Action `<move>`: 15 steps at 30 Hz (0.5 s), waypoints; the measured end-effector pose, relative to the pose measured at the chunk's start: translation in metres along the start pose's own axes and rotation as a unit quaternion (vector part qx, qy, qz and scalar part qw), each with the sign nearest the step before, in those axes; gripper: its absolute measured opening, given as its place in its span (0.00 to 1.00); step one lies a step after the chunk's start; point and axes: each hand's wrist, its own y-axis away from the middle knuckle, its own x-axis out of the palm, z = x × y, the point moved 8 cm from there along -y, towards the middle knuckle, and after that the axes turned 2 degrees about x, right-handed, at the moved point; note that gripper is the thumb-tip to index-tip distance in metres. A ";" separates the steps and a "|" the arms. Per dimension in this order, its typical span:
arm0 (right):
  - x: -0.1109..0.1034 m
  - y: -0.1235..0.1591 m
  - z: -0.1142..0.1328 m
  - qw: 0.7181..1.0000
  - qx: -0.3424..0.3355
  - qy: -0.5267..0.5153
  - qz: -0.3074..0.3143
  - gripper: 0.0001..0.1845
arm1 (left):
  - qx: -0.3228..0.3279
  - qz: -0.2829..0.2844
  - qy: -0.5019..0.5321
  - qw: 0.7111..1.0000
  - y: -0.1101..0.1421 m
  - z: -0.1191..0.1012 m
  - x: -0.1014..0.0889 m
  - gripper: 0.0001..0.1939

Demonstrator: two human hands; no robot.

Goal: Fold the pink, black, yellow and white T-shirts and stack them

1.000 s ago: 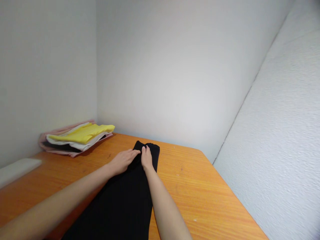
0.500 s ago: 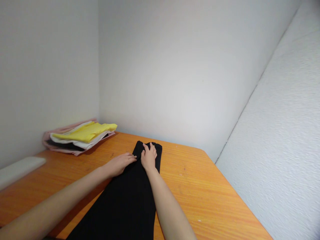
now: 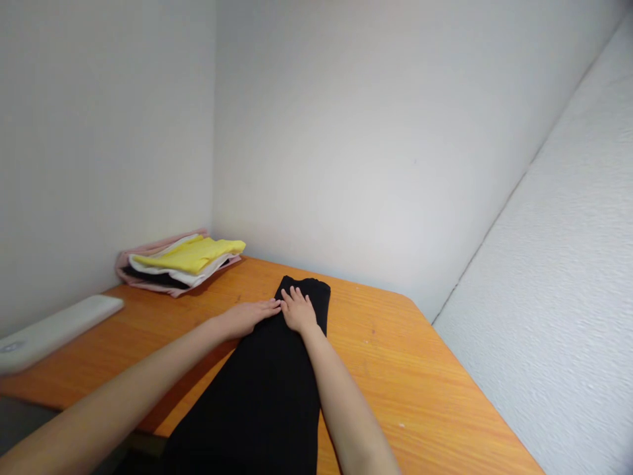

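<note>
A long black garment (image 3: pixel 267 389) lies lengthwise on the wooden table, narrow at the far end and wider toward me; its near part runs out of view at the bottom. I cannot tell for sure what kind of garment it is. My right hand (image 3: pixel 299 311) rests flat on its upper part with the fingers spread. On the garment's left edge, my left hand (image 3: pixel 250 316) lies with fingers stretched out, their tips close to my right hand. Neither hand grips the cloth.
A stack of folded clothes, yellow (image 3: pixel 192 254) on top with white, black and pink below, sits at the table's back left. Nearer along the left wall lies a long white object (image 3: pixel 59 333). Walls border the wooden table (image 3: pixel 395 369) at the back and right.
My right hand has gone from bent fingers to lying flat on the cloth. The far end of the garment looks smoother. The view has shifted left, showing more of the white object.
</note>
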 end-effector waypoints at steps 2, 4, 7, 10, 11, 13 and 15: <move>-0.011 0.005 0.004 1.000 0.001 0.001 -0.022 0.28 | -0.029 -0.011 -0.009 0.999 0.004 -0.005 -0.010 0.37; -0.026 0.018 0.005 0.998 0.002 0.005 -0.059 0.28 | -0.066 -0.043 -0.024 0.997 0.020 -0.015 -0.026 0.30; -0.048 0.055 0.002 0.995 -0.004 0.002 -0.096 0.28 | -0.107 -0.118 -0.028 0.987 0.073 -0.038 -0.055 0.26; -0.066 0.116 -0.001 0.995 -0.031 -0.002 -0.092 0.28 | -0.145 -0.191 -0.013 0.971 0.152 -0.062 -0.067 0.24; -0.072 0.142 0.000 0.995 -0.046 -0.001 -0.083 0.27 | -0.153 -0.205 -0.012 0.967 0.179 -0.069 -0.065 0.23; -0.079 0.196 0.005 0.995 -0.084 -0.003 -0.052 0.26 | -0.137 -0.200 -0.020 0.970 0.219 -0.083 -0.054 0.22; -0.080 0.248 0.015 0.992 -0.127 -0.004 -0.004 0.30 | -0.092 -0.161 -0.045 0.982 0.240 -0.097 -0.041 0.26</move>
